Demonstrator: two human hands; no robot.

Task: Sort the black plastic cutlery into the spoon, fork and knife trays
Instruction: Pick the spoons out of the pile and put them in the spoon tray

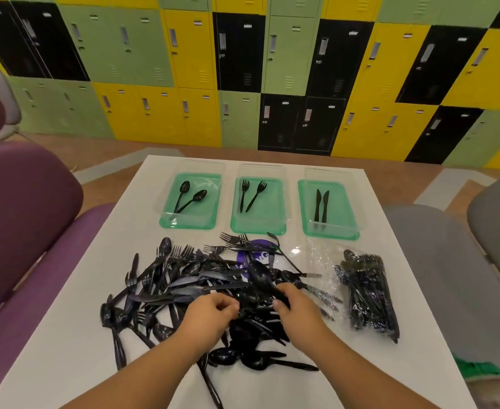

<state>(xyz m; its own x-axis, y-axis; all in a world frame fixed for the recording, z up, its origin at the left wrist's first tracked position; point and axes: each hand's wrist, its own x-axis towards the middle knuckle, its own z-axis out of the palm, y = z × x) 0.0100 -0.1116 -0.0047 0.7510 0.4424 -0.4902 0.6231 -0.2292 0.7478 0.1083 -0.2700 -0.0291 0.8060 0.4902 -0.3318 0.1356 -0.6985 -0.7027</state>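
Note:
A big heap of black plastic cutlery (184, 284) covers the middle of the white table (65, 335). Three green trays stand in a row at the far side. The left tray (210, 214) holds two spoons, the middle tray (266, 216) two forks, the right tray (340, 214) two knives. My left hand (210, 312) is over the heap with fingers curled; I cannot tell if it holds a piece. My right hand (296, 305) grips a black spoon (259, 276) whose bowl points up and left.
A clear plastic bag of more black cutlery (369, 293) lies at the right of the table. Purple seats (21, 216) stand at the left and a grey seat (449, 276) at the right. Coloured lockers (243, 69) fill the back wall.

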